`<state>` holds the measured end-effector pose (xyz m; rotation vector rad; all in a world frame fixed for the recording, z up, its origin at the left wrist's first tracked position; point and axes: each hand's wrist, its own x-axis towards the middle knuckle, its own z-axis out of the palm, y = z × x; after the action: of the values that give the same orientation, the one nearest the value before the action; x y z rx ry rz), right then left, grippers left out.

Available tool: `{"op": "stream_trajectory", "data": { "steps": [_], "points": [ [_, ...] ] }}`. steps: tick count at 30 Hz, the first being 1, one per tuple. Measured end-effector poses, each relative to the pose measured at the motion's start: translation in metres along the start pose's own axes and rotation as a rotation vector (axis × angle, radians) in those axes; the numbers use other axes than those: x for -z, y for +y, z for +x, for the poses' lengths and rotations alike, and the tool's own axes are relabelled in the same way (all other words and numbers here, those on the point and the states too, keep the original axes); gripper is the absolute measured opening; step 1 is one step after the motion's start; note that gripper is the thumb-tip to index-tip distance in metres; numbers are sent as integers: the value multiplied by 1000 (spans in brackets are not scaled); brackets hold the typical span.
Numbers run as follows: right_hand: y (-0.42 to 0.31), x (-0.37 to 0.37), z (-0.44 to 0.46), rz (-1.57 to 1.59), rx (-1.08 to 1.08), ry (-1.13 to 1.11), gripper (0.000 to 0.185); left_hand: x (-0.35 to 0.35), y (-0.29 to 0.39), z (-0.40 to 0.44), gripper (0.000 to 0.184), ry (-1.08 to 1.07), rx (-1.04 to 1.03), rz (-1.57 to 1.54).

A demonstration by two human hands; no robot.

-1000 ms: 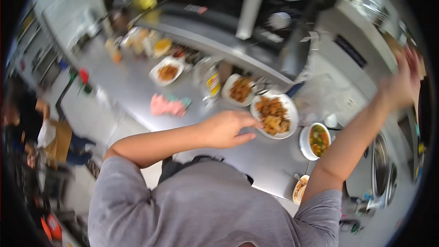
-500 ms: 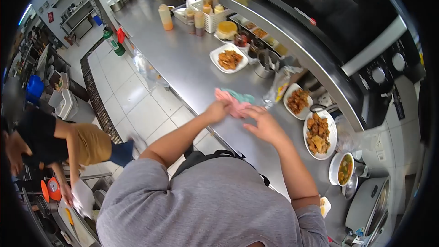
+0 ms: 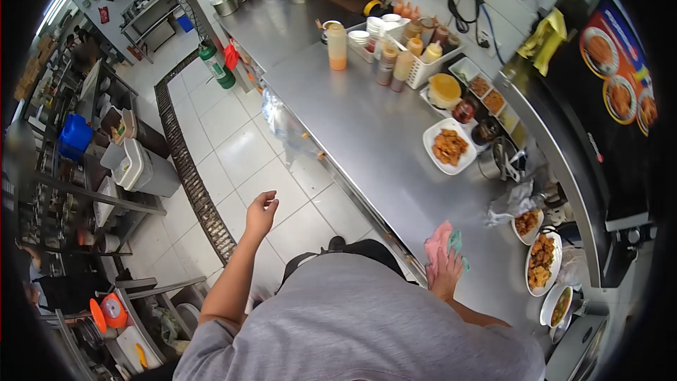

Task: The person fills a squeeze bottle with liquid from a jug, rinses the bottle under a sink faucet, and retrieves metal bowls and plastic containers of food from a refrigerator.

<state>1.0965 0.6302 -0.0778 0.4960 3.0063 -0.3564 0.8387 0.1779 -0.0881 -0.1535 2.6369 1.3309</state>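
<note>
On the steel counter (image 3: 381, 162), near its front edge, lies a bunched pink and green cloth (image 3: 438, 240). My right hand (image 3: 446, 279) holds it down against the metal, fingers laid over the fabric. Out to the left, above the tiled floor and away from the counter, my left hand (image 3: 261, 213) has loosely bent fingers and nothing in it. A white square plate of fried food (image 3: 449, 147) sits farther along the counter, beyond the cloth.
Along the wall stand sauce bottles (image 3: 388, 63), a white basket (image 3: 425, 67) and a metal container with utensils (image 3: 496, 162). To the right are an oval dish of food (image 3: 541, 261) and a soup bowl (image 3: 557, 307). Grey bins (image 3: 144, 166) stand across the floor drain (image 3: 187, 162).
My left hand has let go of the cloth and swung left over the floor. The right hand now rests on the cloth, nearer the counter's edge. My view has turned left.
</note>
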Motion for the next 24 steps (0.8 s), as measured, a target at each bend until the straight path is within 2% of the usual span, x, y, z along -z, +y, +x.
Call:
{"op": "stream_trajectory", "data": {
  "steps": [1,3,7,11,14,15,17,18,19,21,23,24],
  "points": [
    [-17,-1,14,3,6,-8,65,8,-1,7,32,29,28,-52],
    [-50,3,65,56,219,-63,63,4,20,24,32,-11,29,-81],
    [-131,-10,184,95,352,0,57,-22,67,78,31,-214,-123,-198],
    [-200,-21,305,98,407,88,57,-20,106,154,33,-378,-214,-166],
    [-258,-5,384,81,314,40,62,11,102,210,33,-362,-197,-63],
    [-278,13,414,78,308,44,67,30,97,227,35,-347,-186,6],
    [-298,17,490,419,515,475,78,82,92,246,35,-232,-152,34],
    [-329,43,514,642,488,520,84,105,77,253,34,-136,-121,25],
    [-359,64,534,864,437,541,89,129,61,253,34,-64,-69,15],
    [-384,49,595,660,320,561,88,173,26,249,33,118,44,-5],
    [-414,43,619,818,284,283,76,204,-20,235,35,184,188,-5],
    [-436,43,620,783,322,273,65,217,-39,228,36,180,268,3]
  ]
}}
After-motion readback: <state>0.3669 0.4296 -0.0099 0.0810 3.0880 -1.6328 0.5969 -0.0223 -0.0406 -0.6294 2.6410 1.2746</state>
